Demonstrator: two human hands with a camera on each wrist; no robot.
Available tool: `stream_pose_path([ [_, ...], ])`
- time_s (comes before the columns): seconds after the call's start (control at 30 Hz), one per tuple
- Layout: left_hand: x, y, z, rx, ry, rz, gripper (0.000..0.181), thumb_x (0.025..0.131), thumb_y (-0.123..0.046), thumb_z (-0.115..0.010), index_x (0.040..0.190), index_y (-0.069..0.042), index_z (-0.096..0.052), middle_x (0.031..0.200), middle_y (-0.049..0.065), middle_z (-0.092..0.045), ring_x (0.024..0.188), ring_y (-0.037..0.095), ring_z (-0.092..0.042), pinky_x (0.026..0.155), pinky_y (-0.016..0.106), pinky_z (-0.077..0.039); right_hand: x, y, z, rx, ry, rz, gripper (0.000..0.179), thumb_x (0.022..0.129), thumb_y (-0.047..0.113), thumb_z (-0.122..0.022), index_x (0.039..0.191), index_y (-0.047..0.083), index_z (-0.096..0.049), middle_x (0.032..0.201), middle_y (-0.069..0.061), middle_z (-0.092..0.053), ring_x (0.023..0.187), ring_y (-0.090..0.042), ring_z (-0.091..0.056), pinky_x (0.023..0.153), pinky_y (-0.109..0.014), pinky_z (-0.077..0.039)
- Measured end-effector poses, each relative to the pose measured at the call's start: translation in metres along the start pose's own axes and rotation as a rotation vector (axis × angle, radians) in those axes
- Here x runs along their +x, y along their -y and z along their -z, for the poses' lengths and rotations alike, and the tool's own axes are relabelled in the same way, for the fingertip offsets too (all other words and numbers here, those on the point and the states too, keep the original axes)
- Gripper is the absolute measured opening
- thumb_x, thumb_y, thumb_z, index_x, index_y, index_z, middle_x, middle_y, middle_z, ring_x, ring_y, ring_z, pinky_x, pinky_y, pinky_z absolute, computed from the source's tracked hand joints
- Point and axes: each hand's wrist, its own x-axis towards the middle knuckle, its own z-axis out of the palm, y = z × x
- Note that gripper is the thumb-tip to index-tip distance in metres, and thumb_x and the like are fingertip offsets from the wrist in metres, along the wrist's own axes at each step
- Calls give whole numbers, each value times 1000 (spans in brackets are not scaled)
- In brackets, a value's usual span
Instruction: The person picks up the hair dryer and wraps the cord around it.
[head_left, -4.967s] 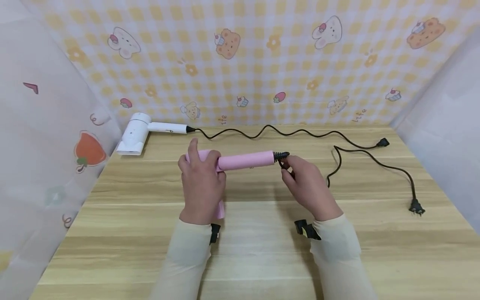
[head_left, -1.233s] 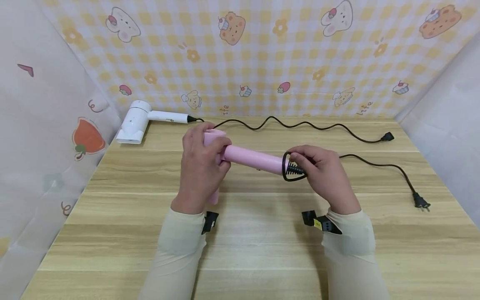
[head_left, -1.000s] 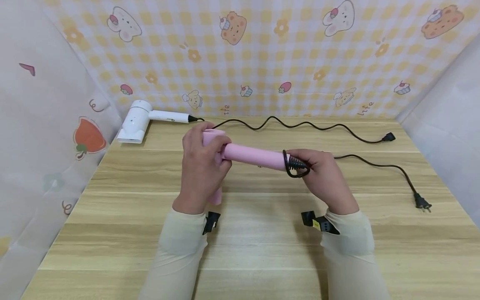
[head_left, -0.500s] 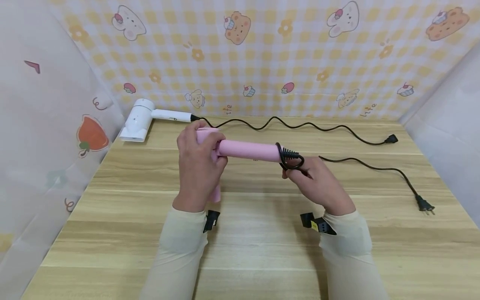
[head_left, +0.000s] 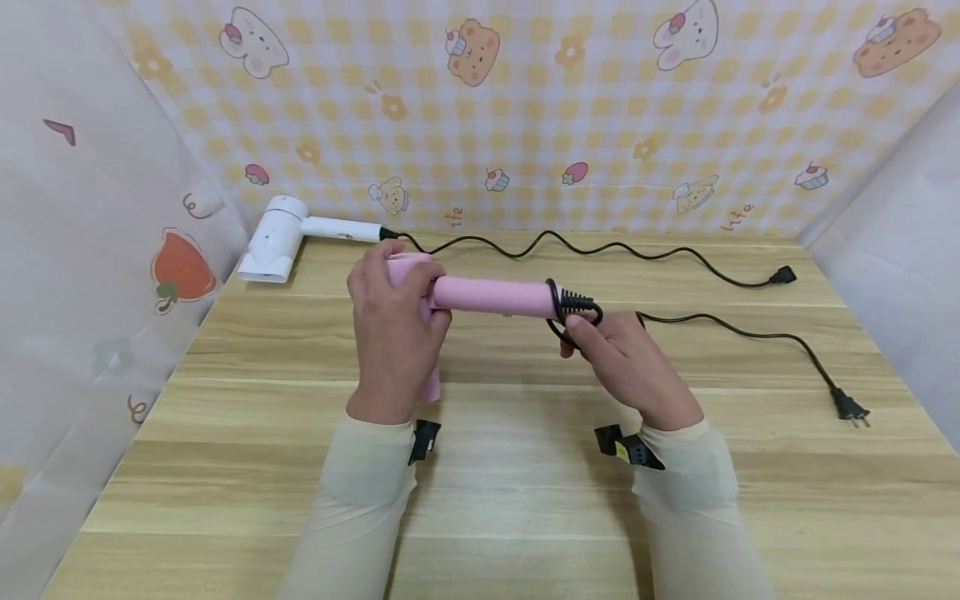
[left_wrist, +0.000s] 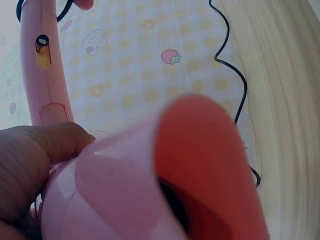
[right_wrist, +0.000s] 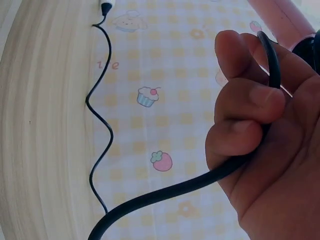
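My left hand (head_left: 393, 333) grips the head of a pink hair dryer (head_left: 495, 297), holding it above the table with its handle pointing right. In the left wrist view the dryer's wide pink nozzle (left_wrist: 120, 185) fills the front, and a small switch (left_wrist: 43, 52) shows on the handle. A loop of the black power cord (head_left: 553, 296) passes round the handle's end, beside the ribbed cord guard (head_left: 577, 302). Just below that end, my right hand (head_left: 630, 362) holds the cord. Its curled fingers close over the cord (right_wrist: 165, 194) in the right wrist view, and the cord runs out past the palm.
A white hair dryer (head_left: 273, 242) lies at the back left of the wooden table (head_left: 510, 500). Its wavy black cord (head_left: 517, 252) stretches along the back wall to a plug (head_left: 783, 275). The pink dryer's two-pin plug (head_left: 851, 407) lies at the right.
Five seconds ago no loop circled the pink handle; now the cord goes round its end. My right hand went over the handle and down below it. The handle has swung back nearly level.
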Motion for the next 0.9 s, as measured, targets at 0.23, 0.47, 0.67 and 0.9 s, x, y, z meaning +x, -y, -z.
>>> stream_pose_path([
  [0.23,0,-2,-1,21,-31,-13,29,71,3,-78,97,-7,-72,132,21,-48,119,46,-39,95,55,-39,1,3,-2,-19,-23,-19,56,106,38,-43,64,12,-67,55,1,-45,42,-9,-24,40,-26,-21],
  [0.47,-1,-2,-2,31,-33,-2,30,70,4,-78,98,-6,-73,132,21,-48,120,46,-39,95,56,-40,1,6,-5,-12,-61,-35,59,104,43,-46,56,14,-64,62,1,-61,42,-11,-23,40,-26,-18],
  [0.67,-1,2,-3,76,-40,14,31,71,4,-79,100,-7,-74,132,22,-48,117,47,-40,92,57,-42,2,12,-10,-101,-115,-34,61,103,44,-48,50,15,-61,42,7,-38,41,-12,-26,40,-27,-23],
  [0.9,-1,5,-8,109,-30,9,30,71,3,-79,98,-8,-75,131,22,-49,117,49,-40,90,59,-42,2,19,-11,-203,-170,8,55,102,31,-54,49,17,-64,42,7,-43,38,-11,-32,40,-26,-25],
])
